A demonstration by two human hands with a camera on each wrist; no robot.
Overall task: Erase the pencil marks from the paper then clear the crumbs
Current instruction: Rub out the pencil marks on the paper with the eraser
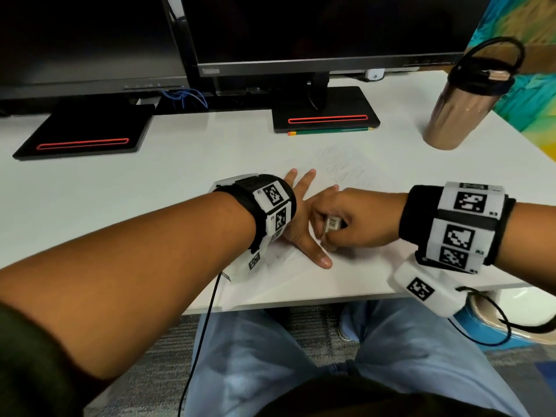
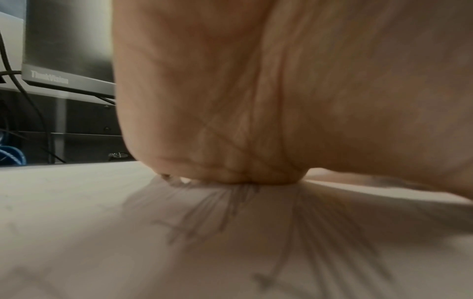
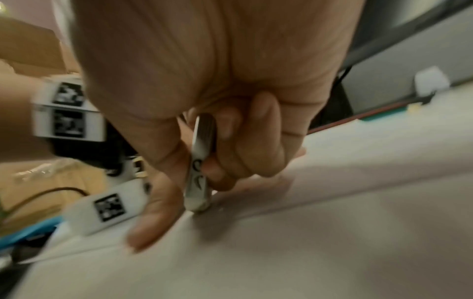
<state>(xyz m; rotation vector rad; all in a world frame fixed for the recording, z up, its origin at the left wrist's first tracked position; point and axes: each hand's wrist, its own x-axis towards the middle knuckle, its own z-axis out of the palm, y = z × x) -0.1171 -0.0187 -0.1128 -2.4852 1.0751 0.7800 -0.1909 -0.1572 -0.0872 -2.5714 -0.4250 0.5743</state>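
2 hands work the paper [image 1: 355,176] on the desk [image 1: 150,182]: our left hand [image 1: 301,218] flat, pinning it; our right hand [image 1: 349,224] pinching the eraser [image 1: 332,224] beside the left thumb; excess pressure could crease or tear it.

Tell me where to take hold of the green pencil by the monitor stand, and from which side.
Pinch the green pencil mid-shaft, coming from above and from the near side. It lies flat on the desk, its far side right against the front edge of the monitor base, so only the top and near side are open to the fingers.
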